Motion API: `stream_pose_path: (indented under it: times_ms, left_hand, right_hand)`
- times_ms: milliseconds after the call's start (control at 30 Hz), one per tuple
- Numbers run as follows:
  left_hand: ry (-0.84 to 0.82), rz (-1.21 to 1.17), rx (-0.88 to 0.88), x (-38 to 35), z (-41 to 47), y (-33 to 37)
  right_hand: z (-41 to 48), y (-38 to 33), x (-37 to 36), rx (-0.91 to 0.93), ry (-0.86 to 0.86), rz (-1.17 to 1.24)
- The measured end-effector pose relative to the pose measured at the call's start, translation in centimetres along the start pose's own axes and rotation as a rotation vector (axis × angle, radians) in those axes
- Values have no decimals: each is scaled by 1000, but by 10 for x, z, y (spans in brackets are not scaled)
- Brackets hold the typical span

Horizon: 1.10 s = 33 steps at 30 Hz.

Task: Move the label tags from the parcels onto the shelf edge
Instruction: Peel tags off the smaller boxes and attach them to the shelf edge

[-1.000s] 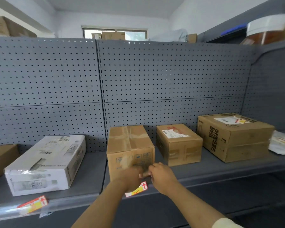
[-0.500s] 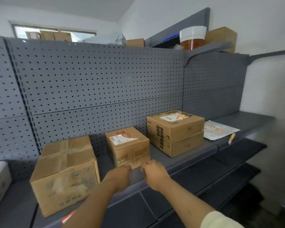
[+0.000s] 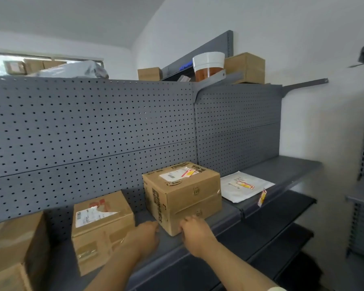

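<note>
1. Two hands have moved along the shelf edge (image 3: 229, 225), away from the tag just hung further left; the large box (image 3: 183, 198) is probably next.
2. Left of the large box: left hand (image 3: 144, 238), loosely curled, empty.
3. At its front corner: right hand (image 3: 194, 231), apparently empty.
4. Three boxes and one white mailer (image 3: 243, 185).
5. Three tags: one on the large box (image 3: 190, 172), one on the mailer (image 3: 244, 185), one hanging right of it (image 3: 262, 197).

Both bare forearms reach up and forward from the near bottom edge. The left hand (image 3: 144, 238) is loosely curled, back facing the camera, fingers tucked away. The right hand (image 3: 194, 229), just to its right, has knuckles bent and blurred fingertips pointing far-left. A pale sleeve cuff shows at the right elbow.
</note>
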<state>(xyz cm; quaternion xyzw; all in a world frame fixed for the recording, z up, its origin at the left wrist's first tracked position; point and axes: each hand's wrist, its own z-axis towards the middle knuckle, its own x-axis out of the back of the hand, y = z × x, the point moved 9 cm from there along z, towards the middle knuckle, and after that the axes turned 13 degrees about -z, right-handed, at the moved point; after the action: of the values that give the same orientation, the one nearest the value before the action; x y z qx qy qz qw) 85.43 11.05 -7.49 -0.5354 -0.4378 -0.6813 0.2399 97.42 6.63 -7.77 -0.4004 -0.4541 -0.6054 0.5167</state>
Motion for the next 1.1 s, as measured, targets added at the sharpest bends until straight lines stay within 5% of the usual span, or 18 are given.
stream_pose_path:
  times_ms: [700,867,1100]
  left_hand:
    - [-145,-36,-142,-56,120,87]
    - [-88,-49,-136,-50,135,95]
    - [15,58,-57,-42,136,100]
  right_hand:
    - [35,104,-17,-121,-98,-1]
    - [52,123,-3,-116,-9,29]
    - [91,143,42,-26,336,146]
